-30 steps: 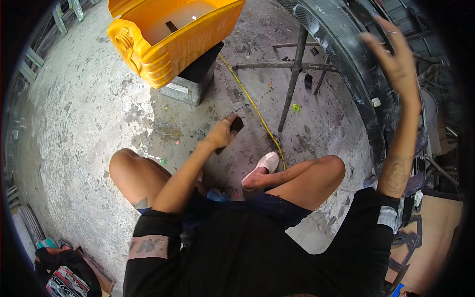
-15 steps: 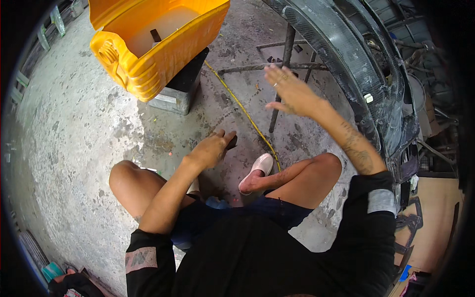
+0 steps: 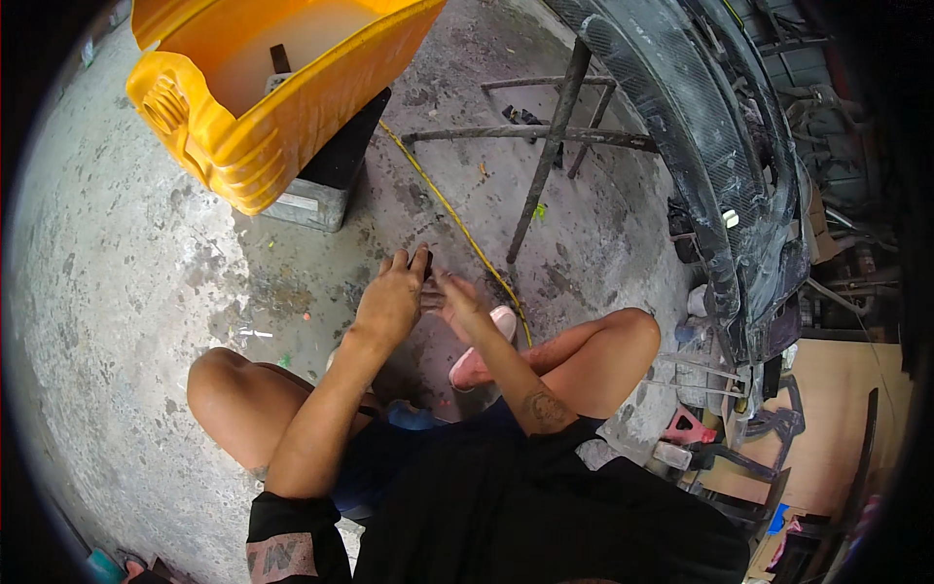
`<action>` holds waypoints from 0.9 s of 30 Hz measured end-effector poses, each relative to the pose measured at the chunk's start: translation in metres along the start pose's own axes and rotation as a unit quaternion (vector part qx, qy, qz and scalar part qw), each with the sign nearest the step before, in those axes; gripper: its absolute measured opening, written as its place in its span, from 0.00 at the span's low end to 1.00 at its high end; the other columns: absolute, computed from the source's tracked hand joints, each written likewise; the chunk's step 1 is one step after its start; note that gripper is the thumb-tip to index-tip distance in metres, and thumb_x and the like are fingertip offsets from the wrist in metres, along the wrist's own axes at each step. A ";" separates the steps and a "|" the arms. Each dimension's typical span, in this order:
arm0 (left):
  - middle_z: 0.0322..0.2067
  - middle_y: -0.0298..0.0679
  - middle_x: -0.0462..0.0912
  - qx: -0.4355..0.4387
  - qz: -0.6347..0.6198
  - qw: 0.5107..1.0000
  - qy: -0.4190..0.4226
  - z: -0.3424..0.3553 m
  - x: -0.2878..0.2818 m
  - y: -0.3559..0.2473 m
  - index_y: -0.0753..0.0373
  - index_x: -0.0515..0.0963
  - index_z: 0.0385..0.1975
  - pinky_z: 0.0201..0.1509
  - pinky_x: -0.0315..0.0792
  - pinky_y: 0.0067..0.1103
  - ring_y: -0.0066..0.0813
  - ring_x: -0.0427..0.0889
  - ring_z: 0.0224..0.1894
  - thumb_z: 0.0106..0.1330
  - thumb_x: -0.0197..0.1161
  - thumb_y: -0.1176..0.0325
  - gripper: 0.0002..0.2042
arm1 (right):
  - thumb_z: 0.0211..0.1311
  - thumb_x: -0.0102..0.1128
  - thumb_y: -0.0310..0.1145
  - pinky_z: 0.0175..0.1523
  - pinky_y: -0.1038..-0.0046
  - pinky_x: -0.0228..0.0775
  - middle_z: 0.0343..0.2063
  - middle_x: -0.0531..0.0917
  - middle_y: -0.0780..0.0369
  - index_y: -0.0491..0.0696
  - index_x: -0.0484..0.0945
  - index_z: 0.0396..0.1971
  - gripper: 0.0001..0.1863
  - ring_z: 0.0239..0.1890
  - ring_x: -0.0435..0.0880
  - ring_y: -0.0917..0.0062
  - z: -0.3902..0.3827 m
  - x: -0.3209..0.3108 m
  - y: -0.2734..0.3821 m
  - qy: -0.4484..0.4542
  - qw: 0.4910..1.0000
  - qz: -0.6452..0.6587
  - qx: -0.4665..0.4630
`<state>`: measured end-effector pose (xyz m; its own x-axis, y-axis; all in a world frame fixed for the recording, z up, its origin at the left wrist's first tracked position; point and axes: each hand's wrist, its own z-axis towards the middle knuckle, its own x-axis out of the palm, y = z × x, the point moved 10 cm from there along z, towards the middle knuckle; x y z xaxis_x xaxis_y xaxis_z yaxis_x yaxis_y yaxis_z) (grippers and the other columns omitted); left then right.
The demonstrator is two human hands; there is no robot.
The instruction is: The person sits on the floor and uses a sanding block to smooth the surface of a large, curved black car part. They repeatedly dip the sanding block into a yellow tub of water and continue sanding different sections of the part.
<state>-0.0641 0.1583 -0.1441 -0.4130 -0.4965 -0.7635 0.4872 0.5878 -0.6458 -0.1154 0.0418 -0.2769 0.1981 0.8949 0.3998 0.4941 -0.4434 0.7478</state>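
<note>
Here, a dark block (image 3: pixel 428 264) sits between left hand (image 3: pixel 387 300) and right hand (image 3: pixel 457 304).

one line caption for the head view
Left hand grips a dark block, right hand close beside it, a yellow tub ahead.

A plain black shirt (image 3: pixel 545 526) filled the area around 6 o'clock, its short left sleeve (image 3: pixel 292 506) crossed at 7 o'clock by a pale pinkish-grey band (image 3: pixel 282 558) with darker marks; dark navy shorts (image 3: pixel 384 450) showed above it, a rounded tattoo (image 3: pixel 547 409) marked the right forearm toward 5 o'clock, and a pale pinkish shoe (image 3: pixel 504 320) sat near the centre
</note>
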 end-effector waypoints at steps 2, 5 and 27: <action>0.53 0.54 0.78 -0.016 0.008 1.000 0.000 0.000 0.004 0.004 0.71 0.67 0.67 0.61 0.76 0.34 0.54 0.79 0.55 0.57 0.66 0.79 0.34 | 0.79 0.54 0.44 0.51 0.65 0.81 0.44 0.86 0.60 0.51 0.75 0.57 0.17 0.44 0.88 0.72 -0.004 0.005 -0.014 0.003 0.999 0.047 -0.013; 0.52 0.55 0.77 -0.002 0.010 1.000 0.010 -0.002 0.015 0.007 0.70 0.65 0.68 0.61 0.76 0.34 0.55 0.79 0.55 0.56 0.70 0.76 0.36 | 0.79 0.52 0.40 0.49 0.67 0.81 0.44 0.86 0.61 0.50 0.74 0.59 0.15 0.42 0.88 0.72 -0.008 0.014 -0.010 0.019 0.997 0.071 -0.034; 0.52 0.67 0.77 -0.069 -0.208 0.963 -0.157 -0.009 -0.028 0.027 0.75 0.66 0.67 0.57 0.76 0.42 0.67 0.80 0.52 0.68 0.65 0.69 0.29 | 0.70 0.64 0.28 0.35 0.72 0.85 0.29 0.84 0.66 0.52 0.68 0.71 0.30 0.27 0.84 0.81 -0.015 -0.032 0.063 -0.086 0.987 -0.098 -0.096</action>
<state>-0.0461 0.1937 -0.1398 -0.2863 -0.8635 -0.4152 0.2139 0.3648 -0.9062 -0.1035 -0.0159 -0.2347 0.2627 0.9525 0.1540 0.3705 -0.2470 0.8954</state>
